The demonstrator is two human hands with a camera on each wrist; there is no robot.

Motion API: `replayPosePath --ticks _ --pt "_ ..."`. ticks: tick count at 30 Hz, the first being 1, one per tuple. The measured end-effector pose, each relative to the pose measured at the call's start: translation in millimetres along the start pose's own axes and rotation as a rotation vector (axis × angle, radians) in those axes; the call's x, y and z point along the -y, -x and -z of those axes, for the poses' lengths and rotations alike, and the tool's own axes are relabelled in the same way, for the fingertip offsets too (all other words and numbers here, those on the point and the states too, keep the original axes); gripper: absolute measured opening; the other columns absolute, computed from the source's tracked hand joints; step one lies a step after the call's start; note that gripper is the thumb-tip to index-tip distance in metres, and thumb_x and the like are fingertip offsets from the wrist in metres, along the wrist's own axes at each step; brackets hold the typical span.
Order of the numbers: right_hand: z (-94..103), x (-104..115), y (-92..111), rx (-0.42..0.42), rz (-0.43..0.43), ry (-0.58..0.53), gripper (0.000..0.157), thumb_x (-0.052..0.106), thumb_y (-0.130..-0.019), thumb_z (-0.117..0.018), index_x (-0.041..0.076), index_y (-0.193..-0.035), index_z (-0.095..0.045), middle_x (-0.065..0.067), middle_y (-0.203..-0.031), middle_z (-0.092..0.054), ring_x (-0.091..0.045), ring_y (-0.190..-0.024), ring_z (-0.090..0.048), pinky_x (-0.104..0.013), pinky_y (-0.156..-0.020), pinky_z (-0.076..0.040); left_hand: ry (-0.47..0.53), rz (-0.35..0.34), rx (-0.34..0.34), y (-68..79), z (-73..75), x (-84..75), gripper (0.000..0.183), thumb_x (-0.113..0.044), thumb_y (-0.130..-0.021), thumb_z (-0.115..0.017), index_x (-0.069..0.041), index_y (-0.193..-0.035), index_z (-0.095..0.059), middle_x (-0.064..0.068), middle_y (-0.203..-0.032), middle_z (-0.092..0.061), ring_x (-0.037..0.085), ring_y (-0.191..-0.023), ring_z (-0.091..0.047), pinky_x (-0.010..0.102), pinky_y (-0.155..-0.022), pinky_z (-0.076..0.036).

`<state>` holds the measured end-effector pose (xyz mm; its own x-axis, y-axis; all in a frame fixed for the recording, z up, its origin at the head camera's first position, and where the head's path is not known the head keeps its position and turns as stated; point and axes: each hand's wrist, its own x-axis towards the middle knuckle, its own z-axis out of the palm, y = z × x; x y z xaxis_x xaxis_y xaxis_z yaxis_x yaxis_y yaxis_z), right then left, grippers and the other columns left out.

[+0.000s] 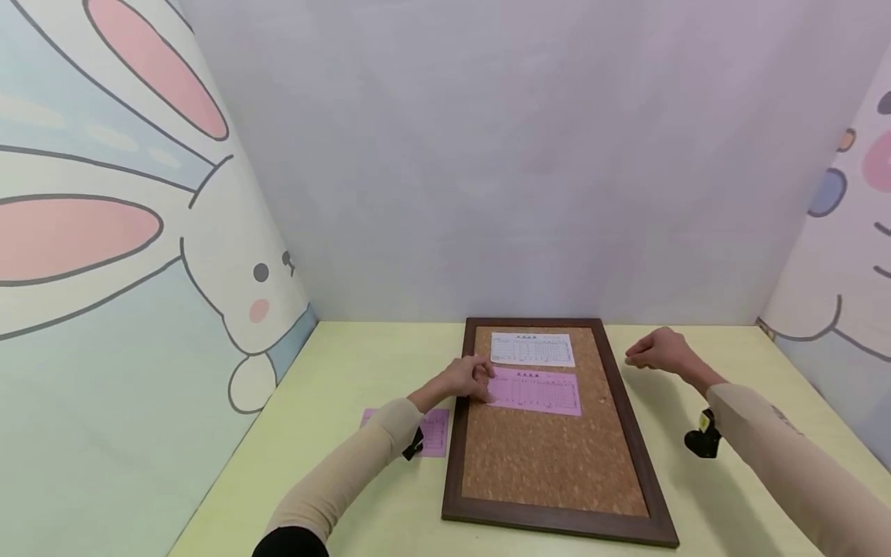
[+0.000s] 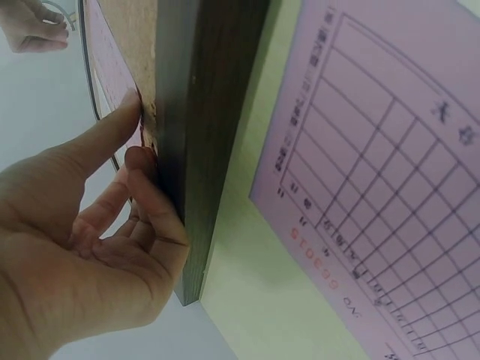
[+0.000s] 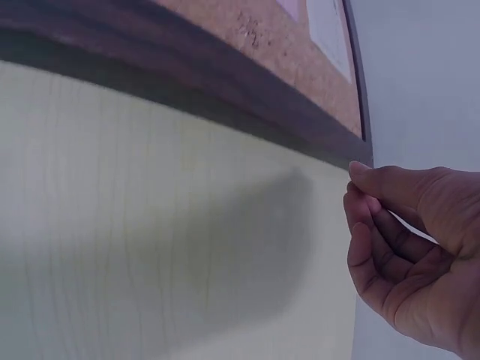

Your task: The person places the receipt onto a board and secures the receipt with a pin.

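Observation:
A brown-framed corkboard (image 1: 557,472) lies on the table, bearing a white printed form (image 1: 532,350) at its far end and a pink printed form (image 1: 536,391) just nearer. My left hand (image 1: 471,377) reaches over the frame's left side and pinches the left edge of that pink form. In the left wrist view, the thumb and finger of the left hand (image 2: 97,217) meet at the paper's edge, low over the cork. Off the board's right side, my right hand (image 1: 657,352) hovers with thumb and forefinger together, and nothing shows between its fingertips (image 3: 360,171).
Another pink form (image 1: 436,433) lies on the pale yellow table (image 1: 362,363) left of the board, partly under my left forearm. A plain pale wall (image 1: 529,155) rises behind. Side panels carry cartoon rabbit drawings (image 1: 230,255). The frame's raised edge (image 2: 202,112) stands beside my left fingers.

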<state>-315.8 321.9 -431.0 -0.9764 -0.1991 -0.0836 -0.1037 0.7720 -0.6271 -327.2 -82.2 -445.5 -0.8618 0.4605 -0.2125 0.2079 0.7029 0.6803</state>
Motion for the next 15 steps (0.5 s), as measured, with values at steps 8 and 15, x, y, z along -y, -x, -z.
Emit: replayPosePath --ticks 8,15 --pt "-24.7 45.3 -10.9 -0.026 0.015 -0.088 0.026 0.015 -0.094 -0.072 -0.008 -0.107 -0.075 -0.019 -0.098 -0.078 -0.026 -0.086 -0.072 -0.043 -0.076 -0.059 0.016 0.009 0.025 -2.6 -1.0 5.4 0.034 -0.008 -0.081 -0.086 -0.006 -0.108 -0.067 -0.002 -0.07 -0.049 0.01 -0.059 -0.048 0.021 -0.054 -0.04" --pt "-57.7 73.9 -29.1 -0.041 0.054 -0.157 0.02 0.011 -0.093 -0.073 -0.005 -0.105 -0.077 -0.017 -0.096 -0.078 -0.021 -0.083 -0.072 -0.032 -0.069 -0.055 0.046 0.021 0.06 -5.3 3.9 3.3 0.03 -0.008 -0.08 -0.087 -0.009 -0.101 -0.066 0.001 -0.071 -0.055 0.012 -0.06 -0.054 0.024 -0.056 -0.046"
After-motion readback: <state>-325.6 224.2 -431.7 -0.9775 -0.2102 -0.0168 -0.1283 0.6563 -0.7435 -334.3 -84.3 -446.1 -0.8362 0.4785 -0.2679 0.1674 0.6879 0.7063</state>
